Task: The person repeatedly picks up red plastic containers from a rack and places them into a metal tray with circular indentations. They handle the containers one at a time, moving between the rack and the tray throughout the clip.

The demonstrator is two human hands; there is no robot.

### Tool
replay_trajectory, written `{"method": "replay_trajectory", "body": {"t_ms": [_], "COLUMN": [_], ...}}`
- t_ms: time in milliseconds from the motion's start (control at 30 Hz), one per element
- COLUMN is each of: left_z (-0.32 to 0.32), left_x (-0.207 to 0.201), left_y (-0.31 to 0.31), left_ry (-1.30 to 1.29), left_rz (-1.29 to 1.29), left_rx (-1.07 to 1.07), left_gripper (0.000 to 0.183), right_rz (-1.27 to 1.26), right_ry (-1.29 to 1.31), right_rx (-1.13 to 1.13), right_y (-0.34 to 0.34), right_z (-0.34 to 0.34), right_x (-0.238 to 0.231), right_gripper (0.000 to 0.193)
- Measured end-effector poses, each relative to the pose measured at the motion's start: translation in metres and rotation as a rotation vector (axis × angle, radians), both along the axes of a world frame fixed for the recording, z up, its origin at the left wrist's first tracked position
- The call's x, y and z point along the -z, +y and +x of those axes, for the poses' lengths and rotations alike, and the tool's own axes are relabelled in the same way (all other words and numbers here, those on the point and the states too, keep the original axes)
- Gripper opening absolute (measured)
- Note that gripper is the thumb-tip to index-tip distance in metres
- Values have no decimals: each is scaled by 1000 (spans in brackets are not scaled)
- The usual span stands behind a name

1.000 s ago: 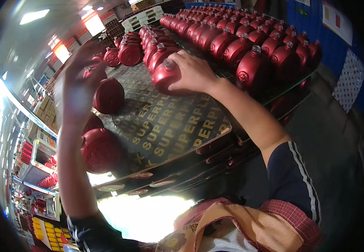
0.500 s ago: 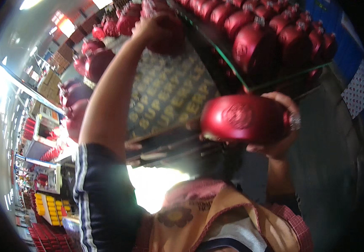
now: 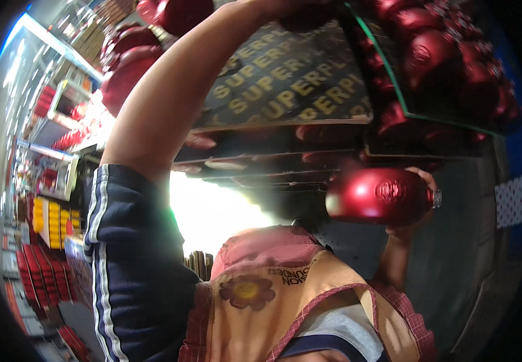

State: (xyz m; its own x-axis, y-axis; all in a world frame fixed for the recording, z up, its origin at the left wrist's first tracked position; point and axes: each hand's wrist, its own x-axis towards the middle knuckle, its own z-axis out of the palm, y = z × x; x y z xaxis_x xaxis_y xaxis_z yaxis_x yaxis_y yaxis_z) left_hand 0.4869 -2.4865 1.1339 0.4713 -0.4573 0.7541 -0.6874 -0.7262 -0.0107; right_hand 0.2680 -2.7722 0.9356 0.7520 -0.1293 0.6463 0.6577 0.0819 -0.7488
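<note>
A glossy dark red bottle (image 3: 369,196) with a round raised emblem lies sideways in my right hand (image 3: 407,230). Fingers and thumb wrap it near the shoulder, and its clear neck points right. My left arm stretches far forward, up to the top edge of the picture. There my left hand (image 3: 266,6) is closed against another dark red bottle (image 3: 307,18), with most of its fingers cut off by the picture's edge. That bottle is over the dark, yellow-lettered board (image 3: 291,75), beside the glass edge.
Rows of red bottles (image 3: 430,57) stand on a green-edged glass sheet (image 3: 448,123) at right. More red bottles (image 3: 129,75) line the left. Stacked boards with bottles between them (image 3: 261,163) lie below. Yellow items (image 3: 56,223) and red stacks (image 3: 47,271) are farther left.
The view has shifted, so the board and bottles sit higher and farther right. My right hand has carried its bottle slightly right and closer to me. My left hand is now mostly beyond the top edge.
</note>
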Motion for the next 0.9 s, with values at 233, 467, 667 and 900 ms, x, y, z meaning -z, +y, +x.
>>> {"method": "replay_trajectory", "body": {"t_ms": [233, 467, 667, 900], "left_z": [-143, -269, -383, -470], "left_x": [-39, 12, 90, 158], "left_y": [67, 220, 381, 488], "left_ry": [118, 92, 140, 128], "left_rz": [-393, -821, -1036, -1414], "left_rx": [361, -11, -369, -604], "left_gripper": [50, 59, 57, 53], "right_rz": [-221, -408, -461, -445], "right_ry": [121, 63, 49, 223], "right_rx": [-205, -545, -899, -1129], "right_y": [38, 170, 324, 474], "right_z": [-17, -18, -24, -51], "right_x": [5, 3, 16, 16], "right_gripper": [97, 94, 82, 84]}}
